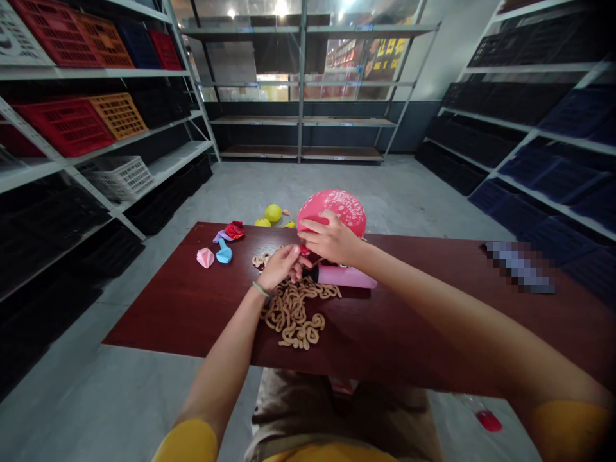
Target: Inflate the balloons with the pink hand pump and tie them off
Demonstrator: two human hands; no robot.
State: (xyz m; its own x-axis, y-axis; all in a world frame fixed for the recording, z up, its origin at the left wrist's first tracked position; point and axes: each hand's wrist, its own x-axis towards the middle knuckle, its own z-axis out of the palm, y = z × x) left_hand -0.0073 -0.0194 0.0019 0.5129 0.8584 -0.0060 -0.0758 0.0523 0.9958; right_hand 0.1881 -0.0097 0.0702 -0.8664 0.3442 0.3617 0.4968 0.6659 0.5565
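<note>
An inflated red balloon (332, 208) with white printed lettering stands over the table's far edge. My right hand (332, 239) is against its near side, fingers curved along it. Close below, my left hand (283, 266) pinches at the balloon's red neck; the fingertips partly hide it. A pink tube with a black end, looking like a balloon pump (346, 277), lies just under my hands. Tan, curled, rope-like strands (293, 314) are heaped on the table in front of my left hand.
On the dark red table (168, 308), a pink balloon (205, 258), a blue balloon (224, 251) and a red one (235, 230) lie uninflated at left. A blurred item (520, 266) lies at right. Yellow balloons (273, 213) are on the floor beyond. Shelves with crates (62, 125) flank the room.
</note>
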